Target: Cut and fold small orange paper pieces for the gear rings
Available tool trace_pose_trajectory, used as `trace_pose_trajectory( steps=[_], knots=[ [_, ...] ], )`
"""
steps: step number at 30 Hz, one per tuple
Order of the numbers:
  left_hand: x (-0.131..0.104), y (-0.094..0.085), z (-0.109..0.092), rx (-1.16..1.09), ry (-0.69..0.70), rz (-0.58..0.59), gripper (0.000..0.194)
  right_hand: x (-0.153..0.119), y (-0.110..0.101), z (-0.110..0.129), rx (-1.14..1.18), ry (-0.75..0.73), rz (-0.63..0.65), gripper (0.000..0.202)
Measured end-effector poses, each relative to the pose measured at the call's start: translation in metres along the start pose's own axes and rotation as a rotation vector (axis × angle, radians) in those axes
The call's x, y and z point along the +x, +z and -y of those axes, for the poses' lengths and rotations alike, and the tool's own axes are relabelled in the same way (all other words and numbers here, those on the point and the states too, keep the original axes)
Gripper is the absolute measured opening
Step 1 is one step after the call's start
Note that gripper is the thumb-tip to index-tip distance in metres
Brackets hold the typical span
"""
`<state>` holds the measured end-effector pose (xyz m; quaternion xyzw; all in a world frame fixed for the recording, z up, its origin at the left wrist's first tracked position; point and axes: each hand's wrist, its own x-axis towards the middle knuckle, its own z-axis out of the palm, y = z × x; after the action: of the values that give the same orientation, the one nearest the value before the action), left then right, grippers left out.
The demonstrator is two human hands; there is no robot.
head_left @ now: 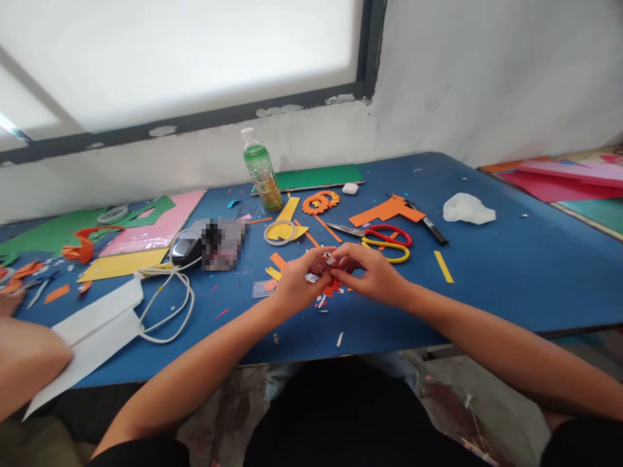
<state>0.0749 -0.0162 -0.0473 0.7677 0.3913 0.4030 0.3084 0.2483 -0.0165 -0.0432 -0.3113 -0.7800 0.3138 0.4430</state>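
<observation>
My left hand and my right hand meet over the near middle of the blue table, fingertips pinched together. Between them shows a small greyish piece, too small to name, and a white bit is partly hidden under my left fingers. Just below the fingers is jagged orange-red paper; whether it is held or lies on the table, I cannot tell. Scissors with red and yellow handles lie open beyond my right hand. A roll of clear tape rests on yellow paper beyond my left hand.
A green-labelled bottle stands near the wall. Orange paper gears, an orange cut-out, a black marker and a white case lie about. At left are a white cable, folded white paper and another person's arm.
</observation>
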Motion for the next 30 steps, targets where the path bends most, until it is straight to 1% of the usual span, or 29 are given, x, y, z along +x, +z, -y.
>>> trace_pose_trajectory(
  steps=[5,8,13,19,23,26,30],
  knots=[
    [0.0038,-0.0025,-0.0016,-0.088,-0.083,0.032,0.038,0.0001,-0.0001,-0.0044,0.009,-0.013,-0.004,0.010],
    [0.0048,-0.0030,-0.0005,-0.098,-0.108,0.044,0.036,0.0001,0.0005,-0.0040,0.029,-0.008,0.012,0.007],
    [0.0038,-0.0033,-0.0014,-0.056,-0.076,0.063,0.033,0.0003,0.0012,-0.0017,-0.033,-0.034,0.005,0.007],
    [0.0033,-0.0030,-0.0022,-0.012,-0.015,0.095,0.034,0.0004,-0.0001,-0.0016,-0.059,-0.055,0.031,0.007],
    [0.0026,-0.0020,-0.0014,0.009,-0.009,0.067,0.034,0.0000,-0.0001,-0.0026,-0.065,-0.037,0.025,0.006],
    [0.0019,-0.0006,-0.0013,0.004,-0.052,0.031,0.036,-0.0005,0.0000,-0.0038,-0.088,-0.043,0.017,0.005],
    [0.0016,0.0009,-0.0022,-0.015,-0.098,0.024,0.036,-0.0005,-0.0007,-0.0043,-0.101,-0.060,0.012,0.002]
  ],
)
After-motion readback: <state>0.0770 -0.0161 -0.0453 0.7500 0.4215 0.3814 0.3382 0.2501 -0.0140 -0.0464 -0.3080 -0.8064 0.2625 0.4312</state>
